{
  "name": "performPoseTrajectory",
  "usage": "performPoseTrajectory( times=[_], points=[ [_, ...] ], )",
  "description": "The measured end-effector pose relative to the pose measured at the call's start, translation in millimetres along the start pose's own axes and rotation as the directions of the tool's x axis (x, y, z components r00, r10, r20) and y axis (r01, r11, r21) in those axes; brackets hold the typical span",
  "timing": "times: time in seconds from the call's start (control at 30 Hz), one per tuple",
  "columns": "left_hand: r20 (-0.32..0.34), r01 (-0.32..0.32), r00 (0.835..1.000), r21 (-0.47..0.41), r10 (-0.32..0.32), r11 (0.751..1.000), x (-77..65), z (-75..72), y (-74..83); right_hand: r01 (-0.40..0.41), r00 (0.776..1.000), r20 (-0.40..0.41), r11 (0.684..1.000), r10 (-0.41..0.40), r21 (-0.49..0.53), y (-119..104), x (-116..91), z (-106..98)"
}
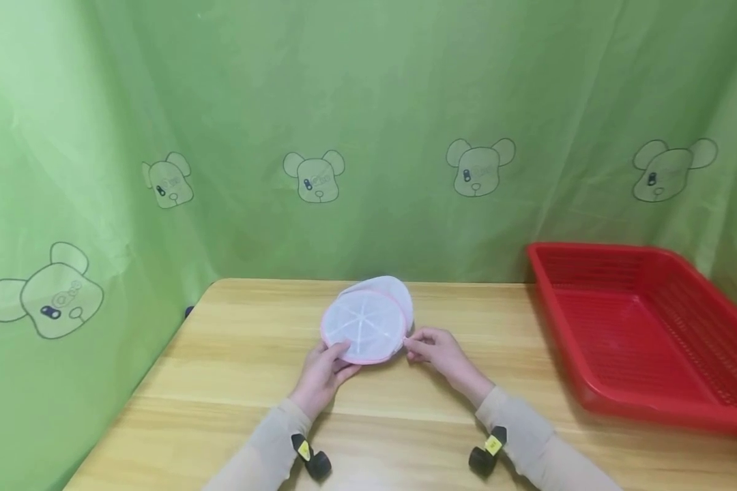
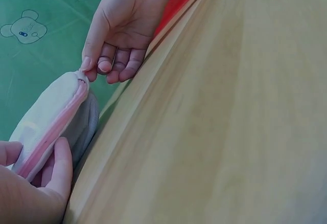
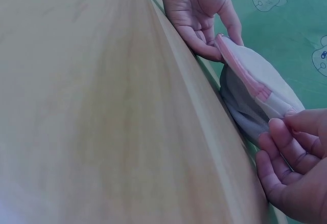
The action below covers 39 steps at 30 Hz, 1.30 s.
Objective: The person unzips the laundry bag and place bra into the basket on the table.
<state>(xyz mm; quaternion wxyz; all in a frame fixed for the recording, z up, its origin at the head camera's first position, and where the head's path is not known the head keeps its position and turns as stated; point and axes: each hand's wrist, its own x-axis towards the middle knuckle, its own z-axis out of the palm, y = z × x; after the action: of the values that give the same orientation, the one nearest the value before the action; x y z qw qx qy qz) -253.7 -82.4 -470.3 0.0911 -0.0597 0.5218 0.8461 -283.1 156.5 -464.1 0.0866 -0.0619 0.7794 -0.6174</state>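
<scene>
A round white fabric pouch (image 1: pixel 361 324) is held up over the far middle of the table in the head view. Pale seams fan out from the centre of its face, a pink zip (image 2: pixel 57 127) follows its edge, and a greyish rounded part (image 1: pixel 399 293) shows behind. My left hand (image 1: pixel 322 378) grips the near left edge, thumb on the face and fingers underneath. On the right edge, my right hand (image 1: pixel 442 354) pinches a small whitish end of the zip between thumb and forefinger. The other fingers of that hand are loosely curled in the right wrist view.
A red plastic basket (image 1: pixel 589 382) with slatted walls stands on the right side of the wooden table (image 1: pixel 233 368). Green curtains (image 1: pixel 393 82) printed with bear heads hang behind and at both sides. A black wrist camera (image 1: pixel 318 466) sits on the left sleeve, another (image 1: pixel 482 462) on the right.
</scene>
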Motion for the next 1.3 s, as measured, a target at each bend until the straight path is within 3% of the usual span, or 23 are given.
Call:
performPoseTrajectory(
  times=[0.73,1.3],
  points=[
    [-0.005,0.016,1.000,0.004,-0.016,1.000,-2.4,-0.6,1.6,0.019,0.997,0.073,0.998,-0.023,0.059,-2,2,-10],
    [0.003,0.033,0.999,-0.003,-0.033,0.999,0.8,-0.3,1.8,0.008,0.997,0.082,0.997,-0.014,0.072,1,4,-12]
  ],
)
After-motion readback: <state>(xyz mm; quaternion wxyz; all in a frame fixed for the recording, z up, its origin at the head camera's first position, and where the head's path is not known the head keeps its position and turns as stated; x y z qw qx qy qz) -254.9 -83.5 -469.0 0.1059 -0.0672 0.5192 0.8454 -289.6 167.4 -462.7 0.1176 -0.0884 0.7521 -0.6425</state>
